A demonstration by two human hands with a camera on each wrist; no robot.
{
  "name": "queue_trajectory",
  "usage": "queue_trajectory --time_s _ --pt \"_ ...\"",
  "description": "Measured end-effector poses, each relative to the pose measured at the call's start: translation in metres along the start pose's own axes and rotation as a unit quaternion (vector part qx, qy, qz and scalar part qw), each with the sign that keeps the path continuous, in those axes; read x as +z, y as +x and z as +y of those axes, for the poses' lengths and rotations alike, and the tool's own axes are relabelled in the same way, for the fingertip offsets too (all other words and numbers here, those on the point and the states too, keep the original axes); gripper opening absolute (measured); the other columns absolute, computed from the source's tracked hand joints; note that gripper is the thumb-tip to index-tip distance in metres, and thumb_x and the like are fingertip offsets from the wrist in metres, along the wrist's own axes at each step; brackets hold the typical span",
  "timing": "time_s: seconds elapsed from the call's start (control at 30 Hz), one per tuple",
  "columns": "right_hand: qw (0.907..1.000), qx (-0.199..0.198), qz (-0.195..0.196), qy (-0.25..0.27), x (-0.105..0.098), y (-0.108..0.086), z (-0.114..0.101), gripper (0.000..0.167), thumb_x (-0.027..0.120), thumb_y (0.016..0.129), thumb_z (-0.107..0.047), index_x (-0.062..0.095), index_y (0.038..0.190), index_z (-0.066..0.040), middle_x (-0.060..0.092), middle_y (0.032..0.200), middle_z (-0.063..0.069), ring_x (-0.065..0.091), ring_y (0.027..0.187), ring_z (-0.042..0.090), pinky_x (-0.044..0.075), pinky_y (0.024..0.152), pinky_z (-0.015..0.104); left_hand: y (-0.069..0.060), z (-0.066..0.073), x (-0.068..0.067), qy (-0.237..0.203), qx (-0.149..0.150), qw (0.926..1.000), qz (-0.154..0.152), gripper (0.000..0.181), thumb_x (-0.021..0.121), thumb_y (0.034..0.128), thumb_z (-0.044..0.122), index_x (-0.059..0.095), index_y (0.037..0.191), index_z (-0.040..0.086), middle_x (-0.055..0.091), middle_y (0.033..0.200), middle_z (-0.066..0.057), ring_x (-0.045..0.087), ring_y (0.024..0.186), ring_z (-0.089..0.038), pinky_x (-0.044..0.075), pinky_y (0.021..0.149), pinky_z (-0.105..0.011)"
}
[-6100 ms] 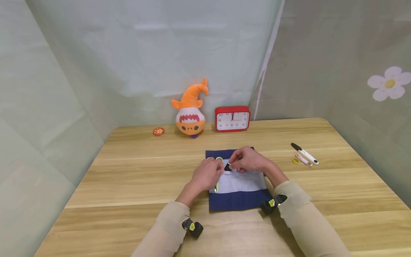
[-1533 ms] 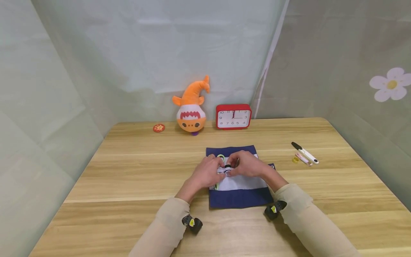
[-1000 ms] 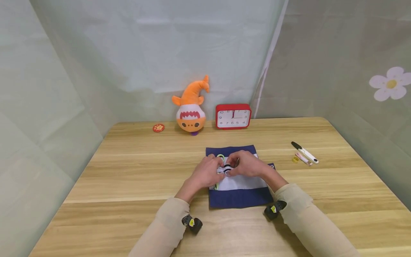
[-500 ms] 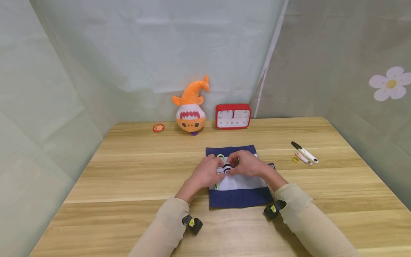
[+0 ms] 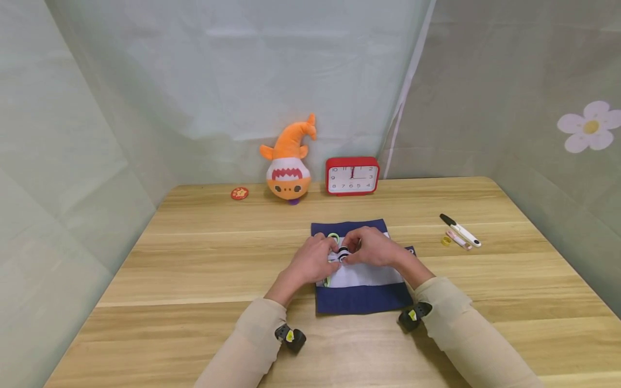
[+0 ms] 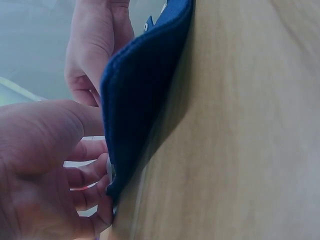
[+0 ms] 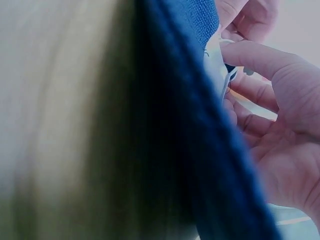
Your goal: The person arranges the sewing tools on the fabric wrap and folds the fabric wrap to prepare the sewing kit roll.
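A navy cloth roll with a pale inner panel lies open on the table, under both hands in the head view. Between the fingertips is a small spool of black thread with white ends, crossed by a white elastic band. My right hand pinches the spool from the right. My left hand pinches the band just left of it. Green-handled scissors sit at the panel's left side, partly hidden by the left hand. In the right wrist view, the thumb touches the spool's white rim.
Right of the roll lie a black-and-white pen-like tool, a pink-and-white small item and a yellow ring-shaped piece. At the back stand an orange shark plush and a red clock, with a red disc further left.
Six seconds ago the right hand held a black piece higher on the panel; it has since come down to the band, where the spool shows. Over the last second the hands barely move.
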State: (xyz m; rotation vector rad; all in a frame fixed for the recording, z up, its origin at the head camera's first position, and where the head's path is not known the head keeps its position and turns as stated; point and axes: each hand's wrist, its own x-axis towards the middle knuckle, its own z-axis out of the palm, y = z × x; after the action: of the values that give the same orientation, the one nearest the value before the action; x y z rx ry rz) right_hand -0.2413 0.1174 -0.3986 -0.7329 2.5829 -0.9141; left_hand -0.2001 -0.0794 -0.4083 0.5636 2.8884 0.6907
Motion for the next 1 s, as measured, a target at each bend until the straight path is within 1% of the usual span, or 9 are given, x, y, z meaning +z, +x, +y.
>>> queue_trajectory --time_s 0.17,0.3,0.37,0.5,0.6,0.67,0.8,0.87,1.0 --pt "0.9999 -0.001 -0.01 0.004 -0.001 -0.001 0.002 0.019 0.087 0.086 -0.018 0.076 0.101 -0.013 0.065 0.084 -0.001 0.057 0.08 0.015 0.044 0.071 0.03 0.0 0.001 0.0 0.0 0.004 1.0 0.001 0.03 0.079 0.0946 0.025 0.071 0.117 0.007 0.062 0.106 -0.01 0.056 0.099 -0.026 0.049 0.087 -0.042" --pt "0.9997 -0.011 -0.017 0.015 -0.01 -0.005 0.005 0.029 0.086 0.088 -0.021 0.076 0.113 -0.012 0.069 0.092 0.0 0.06 0.084 0.016 0.049 0.073 0.029 0.001 0.001 0.0 0.001 0.005 1.0 -0.001 0.032 0.078 0.0944 0.025 0.071 0.12 0.008 0.061 0.103 -0.009 0.054 0.097 -0.025 0.048 0.084 -0.04" --pt "0.9995 -0.015 -0.005 0.029 -0.018 -0.009 0.007 0.032 0.084 0.09 -0.021 0.075 0.118 -0.009 0.071 0.096 0.003 0.062 0.085 0.017 0.051 0.073 0.029 0.002 0.002 0.001 0.003 0.005 1.0 -0.002 0.032 0.078 0.0942 0.026 0.071 0.121 0.009 0.061 0.103 -0.008 0.054 0.096 -0.025 0.048 0.083 -0.04" --pt "0.9968 0.001 0.062 0.05 -0.041 -0.021 0.016 0.033 0.078 0.095 -0.022 0.074 0.122 -0.004 0.075 0.105 0.008 0.065 0.092 0.021 0.053 0.077 0.031 0.003 0.003 0.001 0.005 0.001 1.0 -0.002 0.035 0.078 0.0942 0.029 0.071 0.123 0.009 0.063 0.109 -0.01 0.057 0.101 -0.027 0.051 0.09 -0.044" --pt "0.992 0.036 0.111 0.047 -0.06 -0.034 0.029 0.034 0.073 0.099 -0.024 0.073 0.125 -0.003 0.075 0.112 0.012 0.066 0.097 0.024 0.054 0.081 0.033 0.002 0.005 0.0 0.007 -0.003 1.0 -0.003 0.039 0.078 0.0942 0.032 0.07 0.125 0.01 0.064 0.115 -0.012 0.058 0.108 -0.029 0.051 0.096 -0.046" --pt "0.9877 0.06 0.137 0.045 -0.072 -0.045 0.041 0.036 0.071 0.101 -0.027 0.072 0.128 -0.002 0.074 0.114 0.015 0.067 0.097 0.027 0.055 0.08 0.034 0.001 0.006 -0.001 0.005 -0.005 1.0 -0.003 0.041 0.079 0.0941 0.034 0.069 0.126 0.01 0.064 0.117 -0.012 0.057 0.11 -0.031 0.051 0.097 -0.046" --pt "0.976 0.101 0.19 0.034 -0.092 -0.072 0.069 0.039 0.068 0.103 -0.03 0.069 0.129 0.0 0.073 0.112 0.02 0.068 0.09 0.03 0.055 0.07 0.032 0.001 0.007 0.0 0.006 -0.013 0.9999 -0.004 0.042 0.078 0.0946 0.037 0.069 0.127 0.012 0.062 0.115 -0.01 0.055 0.107 -0.028 0.051 0.093 -0.044" --pt "0.9683 0.121 0.218 0.015 -0.1 -0.086 0.083 0.04 0.066 0.104 -0.032 0.07 0.128 0.0 0.072 0.11 0.02 0.066 0.088 0.027 0.053 0.066 0.03 0.0 0.008 0.001 0.008 -0.02 0.9997 -0.005 0.043 0.078 0.0945 0.038 0.069 0.129 0.014 0.061 0.114 -0.008 0.054 0.105 -0.027 0.05 0.088 -0.042" --pt "0.9547 0.16 0.251 -0.004 -0.113 -0.112 0.11 0.046 0.061 0.106 -0.035 0.067 0.131 0.003 0.069 0.115 0.027 0.067 0.093 0.03 0.05 0.066 0.03 0.0 0.01 0.002 0.008 -0.035 0.9993 -0.002 0.047 0.079 0.094 0.039 0.068 0.135 0.018 0.057 0.115 -0.009 0.049 0.103 -0.026 0.047 0.082 -0.039"
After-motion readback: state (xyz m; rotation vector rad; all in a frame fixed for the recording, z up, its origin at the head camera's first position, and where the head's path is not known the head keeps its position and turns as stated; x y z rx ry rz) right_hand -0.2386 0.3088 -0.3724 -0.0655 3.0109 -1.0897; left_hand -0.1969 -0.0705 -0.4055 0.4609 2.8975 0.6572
